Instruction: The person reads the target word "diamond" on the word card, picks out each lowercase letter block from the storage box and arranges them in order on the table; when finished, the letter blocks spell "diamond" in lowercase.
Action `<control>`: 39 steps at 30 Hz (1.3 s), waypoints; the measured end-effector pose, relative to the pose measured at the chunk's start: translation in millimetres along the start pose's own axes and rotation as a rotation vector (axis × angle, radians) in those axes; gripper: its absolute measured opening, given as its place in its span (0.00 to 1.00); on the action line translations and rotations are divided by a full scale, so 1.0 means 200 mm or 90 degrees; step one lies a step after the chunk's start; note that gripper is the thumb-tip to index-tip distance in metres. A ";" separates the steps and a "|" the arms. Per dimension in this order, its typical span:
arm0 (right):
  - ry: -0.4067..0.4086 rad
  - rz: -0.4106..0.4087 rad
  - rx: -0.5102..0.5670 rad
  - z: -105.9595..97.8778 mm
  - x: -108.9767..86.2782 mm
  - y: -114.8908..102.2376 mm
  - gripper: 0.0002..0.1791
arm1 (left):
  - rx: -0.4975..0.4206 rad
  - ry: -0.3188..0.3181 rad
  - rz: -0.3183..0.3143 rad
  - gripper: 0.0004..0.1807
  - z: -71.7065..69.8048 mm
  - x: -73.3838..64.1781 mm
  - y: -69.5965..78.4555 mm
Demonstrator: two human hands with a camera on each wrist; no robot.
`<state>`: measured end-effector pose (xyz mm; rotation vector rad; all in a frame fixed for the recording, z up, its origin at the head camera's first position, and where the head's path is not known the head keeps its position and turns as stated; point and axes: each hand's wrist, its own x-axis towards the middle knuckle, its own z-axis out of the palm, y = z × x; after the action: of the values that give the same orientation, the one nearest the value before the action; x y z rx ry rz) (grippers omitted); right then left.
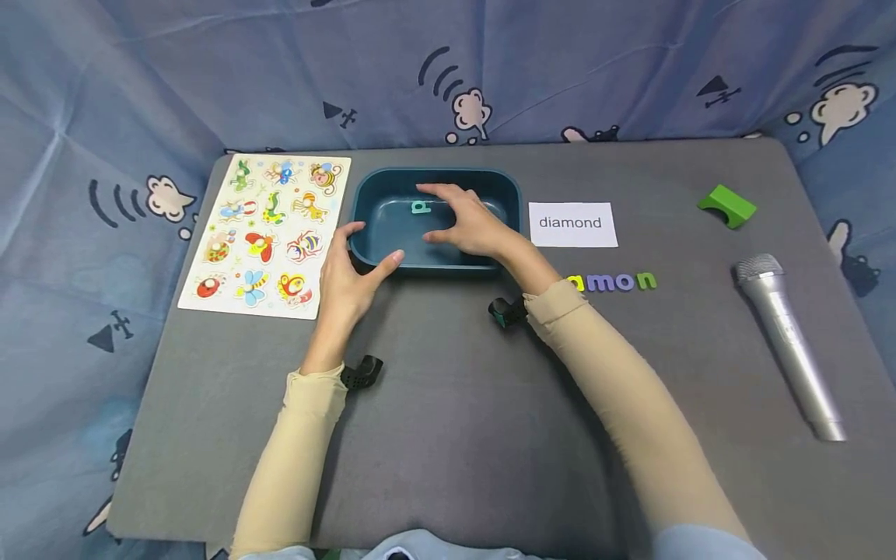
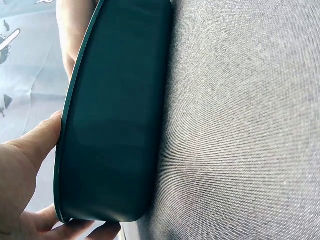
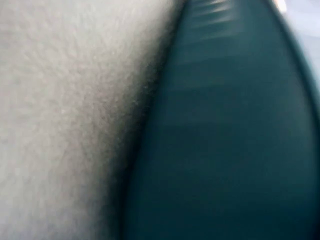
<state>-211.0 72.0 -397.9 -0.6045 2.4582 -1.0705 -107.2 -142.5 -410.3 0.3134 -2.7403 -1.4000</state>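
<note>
A dark teal rectangular box [image 1: 437, 271] stands on the table, with a small teal letter piece [image 1: 421, 207] on its floor. My left hand [image 1: 348, 278] grips the box's near left corner, thumb on the near rim and fingers around the left end; the left wrist view shows the thumb [image 2: 42, 137] against the rim. Over the box's inside reaches my right hand [image 1: 472, 224], its thumb and index finger spread apart with nothing visible between them. The right wrist view is blurred and shows mainly the box's outer wall [image 3: 225, 130].
A white card [image 1: 574, 225] reading "diamond" lies right of the box. Below it are coloured letters [image 1: 624, 282] reading "amon", the first partly covered by my right sleeve. A sticker sheet [image 1: 266, 233] lies left; a green arch block [image 1: 728, 205] and silver microphone [image 1: 791, 346] lie right.
</note>
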 end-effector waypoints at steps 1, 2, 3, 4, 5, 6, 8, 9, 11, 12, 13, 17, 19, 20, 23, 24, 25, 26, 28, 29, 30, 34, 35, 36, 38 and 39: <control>-0.009 0.003 -0.010 0.01 0.02 0.00 0.45 | 0.001 0.000 0.000 0.45 0.00 0.00 0.00; -0.016 0.005 -0.022 0.02 0.03 0.00 0.44 | 0.001 0.001 0.000 0.45 0.00 0.00 0.00; -0.020 0.006 -0.039 0.04 0.05 0.00 0.43 | 0.001 0.001 0.001 0.45 0.00 0.00 0.00; -0.021 0.003 -0.056 0.05 0.06 -0.01 0.43 | 0.001 0.002 0.001 0.45 0.00 0.00 0.00; -0.020 0.002 -0.070 0.06 0.07 -0.01 0.42 | 0.000 0.002 0.001 0.45 0.00 0.00 0.00; -0.019 0.002 -0.082 0.06 0.08 -0.01 0.40 | 0.000 0.003 0.002 0.45 0.00 0.00 0.00; -0.013 0.000 -0.108 0.08 0.09 -0.01 0.37 | 0.000 0.002 0.000 0.45 0.00 0.00 0.00; -0.010 0.000 -0.121 0.08 0.10 -0.01 0.36 | 0.000 0.001 0.000 0.45 0.00 0.00 0.00; -0.001 0.002 -0.138 0.09 0.11 -0.02 0.32 | -0.002 -0.001 -0.003 0.45 0.00 0.00 0.00; 0.004 0.004 -0.144 0.09 0.11 -0.01 0.30 | -0.002 -0.002 -0.005 0.45 0.00 0.00 0.00; 0.012 0.005 -0.146 0.09 0.12 -0.01 0.28 | -0.003 -0.002 -0.006 0.45 0.00 0.00 0.00; 0.041 0.011 -0.131 0.10 0.12 -0.01 0.22 | -0.005 0.002 -0.006 0.45 0.00 0.00 0.00; 0.046 0.012 -0.122 0.10 0.12 -0.01 0.21 | -0.004 0.003 -0.004 0.45 0.00 0.00 0.00; 0.045 0.014 -0.120 0.10 0.12 -0.01 0.21 | -0.005 0.003 -0.003 0.45 0.00 0.00 0.00; 0.041 0.017 -0.103 0.10 0.12 -0.01 0.21 | -0.007 0.001 -0.003 0.45 0.00 0.00 0.00; 0.043 0.014 -0.092 0.10 0.12 -0.01 0.21 | -0.007 0.001 -0.003 0.45 0.00 0.00 0.00; 0.047 0.010 -0.080 0.09 0.11 -0.01 0.20 | -0.006 0.000 -0.004 0.45 0.00 0.00 0.00; 0.053 0.005 -0.065 0.09 0.10 0.00 0.19 | -0.006 0.000 -0.004 0.45 0.00 0.00 0.00; 0.069 -0.009 -0.034 0.08 0.09 -0.01 0.17 | -0.004 0.000 -0.004 0.45 0.00 0.00 0.00; 0.077 -0.017 -0.019 0.08 0.08 -0.01 0.15 | -0.004 0.001 -0.005 0.45 0.00 0.00 0.00; 0.085 -0.024 -0.008 0.07 0.07 -0.01 0.13 | -0.003 0.002 -0.005 0.45 0.00 0.00 0.00; 0.115 -0.048 0.020 0.03 0.01 -0.01 0.08 | -0.001 0.005 -0.007 0.45 0.00 0.00 0.00; 0.121 -0.054 0.023 0.01 -0.01 -0.01 0.09 | 0.000 0.006 -0.008 0.45 0.00 0.00 0.00; 0.127 -0.062 0.025 0.00 -0.04 -0.01 0.09 | 0.001 0.006 -0.009 0.45 0.00 0.00 0.00; 0.137 -0.076 0.043 -0.04 -0.09 -0.01 0.10 | 0.003 0.008 -0.009 0.45 0.00 -0.01 0.00; 0.143 -0.083 0.051 -0.06 -0.12 -0.01 0.11 | 0.002 0.010 -0.009 0.45 0.00 -0.01 0.00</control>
<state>-196.1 91.3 -384.4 -0.6583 2.5786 -1.3475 -106.2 -141.8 -409.9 0.3426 -2.7338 -1.3909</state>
